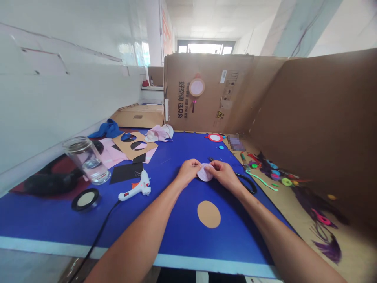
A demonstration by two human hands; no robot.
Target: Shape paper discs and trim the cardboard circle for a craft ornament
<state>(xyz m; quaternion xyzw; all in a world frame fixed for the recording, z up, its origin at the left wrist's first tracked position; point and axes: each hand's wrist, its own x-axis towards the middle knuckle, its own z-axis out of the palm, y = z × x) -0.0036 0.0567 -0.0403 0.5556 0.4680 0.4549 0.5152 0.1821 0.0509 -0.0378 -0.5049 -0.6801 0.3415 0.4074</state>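
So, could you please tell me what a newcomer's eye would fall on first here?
Probably the pale disc in the grip of the left hand and right hand, over the blue tabletop. Next might come the tan disc lying closer to the front, and the white glue gun farther left.

The tabletop (182, 241) is blue, with a pale strip (218, 268) along its front edge. A pale wall (88, 31) runs down the left side. A big brown cardboard sheet (212, 118) stands at the back, with dark writing (180, 100) on it. Another cardboard sheet (324, 118) stands tall on the right. Far behind, bright light shines in a window (203, 48) under a white ceiling (224, 15). A pillar (306, 31) leans across the top right.
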